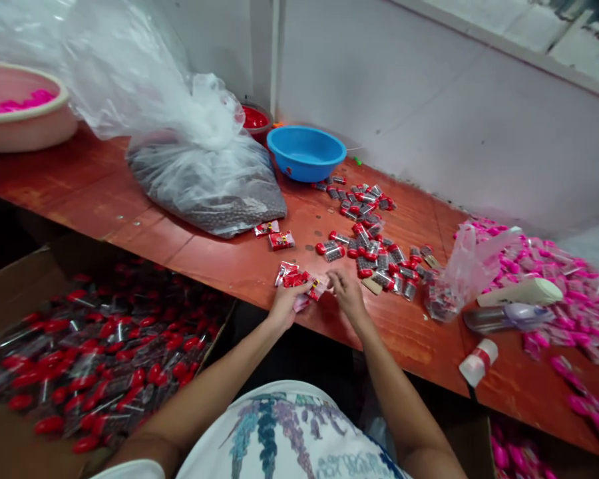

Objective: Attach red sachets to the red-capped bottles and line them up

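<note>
While my left hand (284, 305) gripped small red-printed clear packets (299, 283) and my right hand (347, 293) pinched one, loose red-capped clear vials (369, 249) littered the reddish wooden bench (130, 213) — a brown cardboard box (10, 293) already brimmed with packed ones.

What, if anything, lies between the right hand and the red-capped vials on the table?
Nothing visible does. The right hand rests on bare table beside the small packets; the nearest red-capped vials lie just beyond it.

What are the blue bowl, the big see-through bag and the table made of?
The blue bowl looks like smooth, glossy plastic, with even colour and a soft shine. The big bag seems thin clear plastic film, crinkled and see-through. The table looks like reddish varnished wood, with plank seams and sheen.
</note>
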`<act>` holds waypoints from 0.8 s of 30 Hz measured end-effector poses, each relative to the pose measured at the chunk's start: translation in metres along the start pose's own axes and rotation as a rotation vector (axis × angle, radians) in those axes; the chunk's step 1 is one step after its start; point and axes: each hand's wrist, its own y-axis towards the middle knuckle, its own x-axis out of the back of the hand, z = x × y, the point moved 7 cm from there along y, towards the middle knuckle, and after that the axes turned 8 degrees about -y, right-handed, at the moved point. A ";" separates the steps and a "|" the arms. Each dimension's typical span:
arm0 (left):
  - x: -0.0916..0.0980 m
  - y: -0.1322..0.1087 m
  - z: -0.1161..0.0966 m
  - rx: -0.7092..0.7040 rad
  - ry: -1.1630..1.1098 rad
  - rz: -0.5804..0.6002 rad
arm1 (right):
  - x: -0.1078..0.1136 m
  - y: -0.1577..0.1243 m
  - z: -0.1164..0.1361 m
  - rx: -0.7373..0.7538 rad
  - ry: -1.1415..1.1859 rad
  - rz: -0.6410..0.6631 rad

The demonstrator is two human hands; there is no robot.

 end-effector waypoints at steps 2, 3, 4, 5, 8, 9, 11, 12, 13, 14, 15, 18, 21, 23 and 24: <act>0.003 0.004 -0.002 0.012 -0.044 -0.016 | 0.008 0.022 -0.011 -0.061 -0.050 -0.072; 0.004 0.005 -0.002 0.029 -0.063 -0.022 | 0.010 0.031 -0.016 -0.094 -0.088 -0.103; 0.005 0.006 -0.002 0.054 -0.081 -0.027 | 0.011 0.040 -0.020 -0.126 -0.143 -0.127; 0.006 0.006 -0.001 0.086 -0.101 -0.031 | 0.011 0.046 -0.022 -0.153 -0.203 -0.143; 0.005 0.004 0.001 0.175 -0.172 -0.039 | 0.006 0.051 -0.020 -0.168 -0.315 -0.166; 0.005 0.003 0.001 0.195 -0.187 -0.041 | 0.003 0.047 -0.019 -0.154 -0.309 -0.168; 0.004 0.002 0.001 0.221 -0.204 -0.053 | -0.003 0.035 -0.018 -0.125 -0.268 -0.148; 0.004 0.001 0.000 0.229 -0.210 -0.061 | -0.005 0.027 -0.018 -0.114 -0.247 -0.128; 0.004 0.001 0.000 0.236 -0.219 -0.069 | -0.007 0.019 -0.019 -0.104 -0.235 -0.106; 0.004 0.001 0.000 0.242 -0.229 -0.077 | -0.009 0.010 -0.020 -0.098 -0.204 -0.086; 0.004 0.001 0.001 0.246 -0.237 -0.081 | -0.010 0.001 -0.022 -0.103 -0.136 -0.071; 0.001 0.002 0.003 0.254 -0.254 -0.066 | -0.008 -0.026 -0.021 -0.154 0.250 -0.078; -0.002 0.002 0.006 0.236 -0.258 -0.058 | -0.002 -0.048 -0.008 -0.157 0.562 -0.113; -0.003 0.001 0.008 0.217 -0.257 -0.061 | 0.001 -0.058 0.003 -0.140 0.622 -0.118; -0.004 0.000 0.009 0.212 -0.256 -0.060 | 0.003 -0.062 0.007 -0.139 0.629 -0.118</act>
